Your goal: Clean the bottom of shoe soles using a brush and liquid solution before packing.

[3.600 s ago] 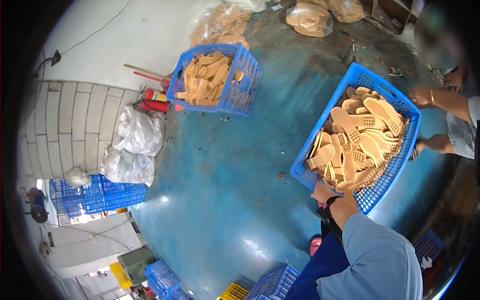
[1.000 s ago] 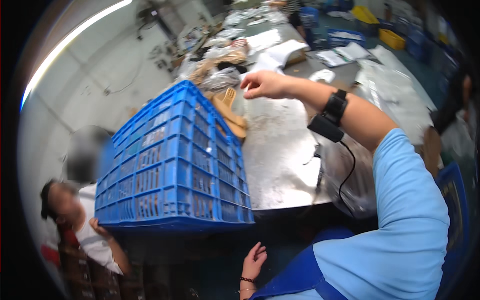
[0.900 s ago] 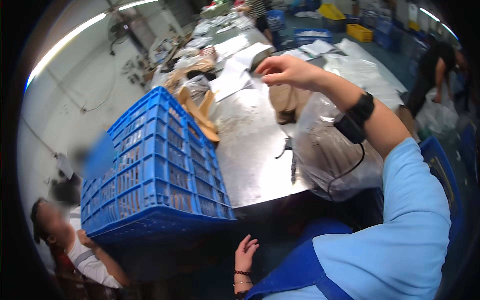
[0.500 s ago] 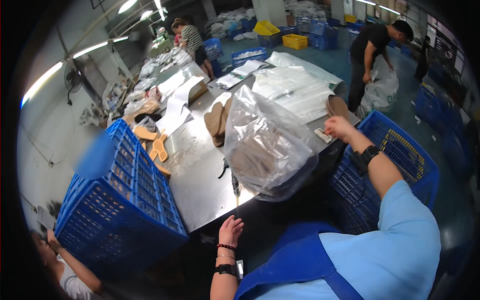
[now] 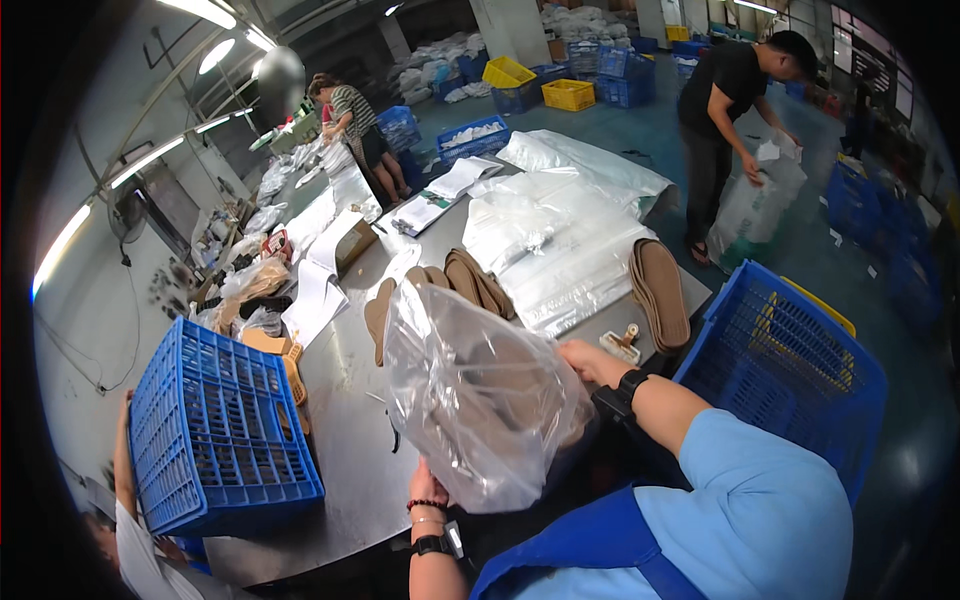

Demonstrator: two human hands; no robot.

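Note:
A large clear plastic bag [image 5: 450, 370] stands at the table's near edge, with brown insoles [image 5: 535, 385] showing through its film. My left hand [image 5: 428, 484] grips the bag's lower left side, its fingertips partly hidden. At the bag's right side, my right hand [image 5: 592, 363] closes on the film, fingers partly covered. Behind the bag lie more brown insoles [image 5: 478, 282] in stacks. Another insole stack [image 5: 658, 292] rests to the right, beyond my right hand, beside a small clamp-like piece [image 5: 622, 343] of white and brass colour.
A blue crate [image 5: 222, 430] tilts at the table's left, a co-worker's arm [image 5: 124, 455] against it. Another blue crate [image 5: 790, 380] stands right. Clear plastic sheets [image 5: 560, 240] cover the far tabletop. A person in black [image 5: 735, 120] handles a bag beyond; another works far left.
Both my hands have come to the bag: the left from below the table edge, the right from near the insole stack. The left crate has shifted and turned. The view has shifted too.

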